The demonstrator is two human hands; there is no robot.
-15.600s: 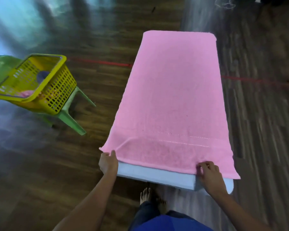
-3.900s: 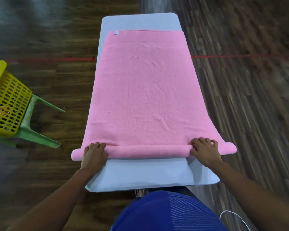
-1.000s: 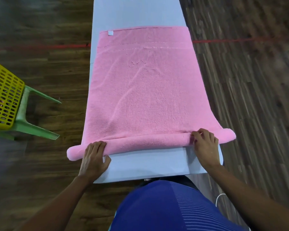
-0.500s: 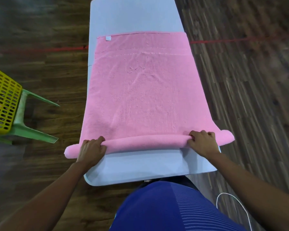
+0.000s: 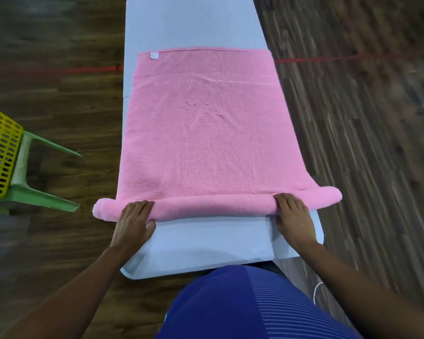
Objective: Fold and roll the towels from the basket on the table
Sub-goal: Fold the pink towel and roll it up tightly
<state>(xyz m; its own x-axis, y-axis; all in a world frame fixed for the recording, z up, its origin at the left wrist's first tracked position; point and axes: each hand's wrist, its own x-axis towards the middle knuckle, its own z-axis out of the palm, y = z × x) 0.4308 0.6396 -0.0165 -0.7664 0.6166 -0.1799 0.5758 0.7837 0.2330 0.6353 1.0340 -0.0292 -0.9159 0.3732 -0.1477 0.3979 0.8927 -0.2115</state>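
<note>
A pink towel [image 5: 206, 143] lies flat along the pale tabletop [image 5: 206, 243]. Its near end is wound into a roll [image 5: 216, 205] that runs across the tabletop a little back from the near edge. Both ends of the roll stick out past the left and right edges. The left hand [image 5: 134, 225] rests on the roll close to the left edge, its grip released: the fingers lie over the top and the thumb sits on the near side. The right hand [image 5: 294, 216] presses the roll close to the right edge, its grip also loose and its fingers laid flat. Its thumb is hidden.

A small white label [image 5: 154, 55] marks the towel's far left corner. The tabletop's far end is cut off by the frame.

On the left a yellow basket [image 5: 0, 152] sits on a green chair [image 5: 35, 195], both cropped, and the basket's contents are too blurred to tell. A red line [image 5: 316, 59] crosses the wooden floor [image 5: 365, 143].
</note>
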